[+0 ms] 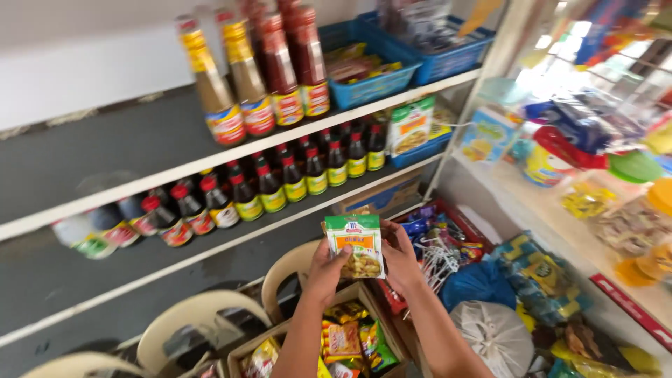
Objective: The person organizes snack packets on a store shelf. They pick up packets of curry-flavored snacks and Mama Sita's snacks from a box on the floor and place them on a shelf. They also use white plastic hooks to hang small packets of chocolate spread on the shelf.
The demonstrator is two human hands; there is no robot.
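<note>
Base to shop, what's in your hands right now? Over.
Left hand and right hand both grip one seasoning packet. Cardboard box of snack packets below. Nothing blocking.

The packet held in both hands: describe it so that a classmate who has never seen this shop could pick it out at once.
Start at the white shelves lined with sauce bottles and look below them, above the open cardboard box of snack packs. There the left hand and right hand hold up one small packet. Unlike the packs lying in the box, it is upright, with a green top, an orange band and a food picture.
</note>
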